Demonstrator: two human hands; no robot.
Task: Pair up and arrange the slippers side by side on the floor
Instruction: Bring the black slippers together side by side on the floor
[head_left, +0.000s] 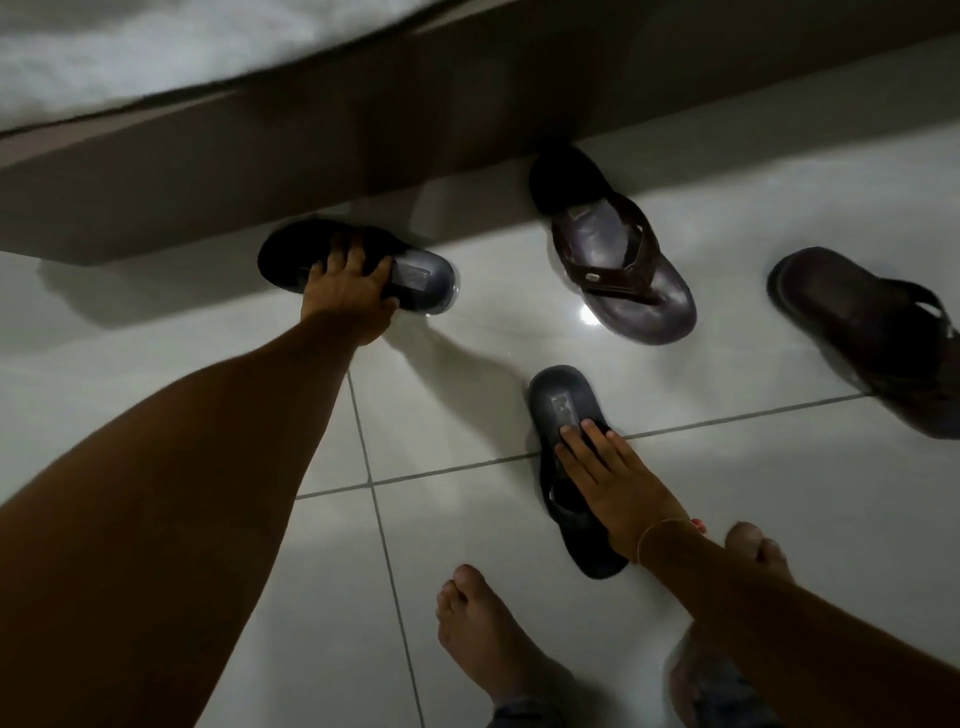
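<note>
Two dark grey flip-flops and two brown ones lie scattered on the white tiled floor. My left hand (349, 291) grips one grey slipper (421, 280) near the bed base, fingers over its strap area. My right hand (610, 478) lies flat on the other grey slipper (563, 402) in the middle of the floor, covering its straps. One brown slipper (618, 265) rests with its heel under the bed edge. The second brown slipper (872, 338) lies at the far right, angled away.
A wooden bed base (260, 171) with a white mattress (130, 47) runs across the top. My two bare feet (488, 634) stand on the tiles at the bottom, close to the nearer grey slipper. Grout lines cross the floor.
</note>
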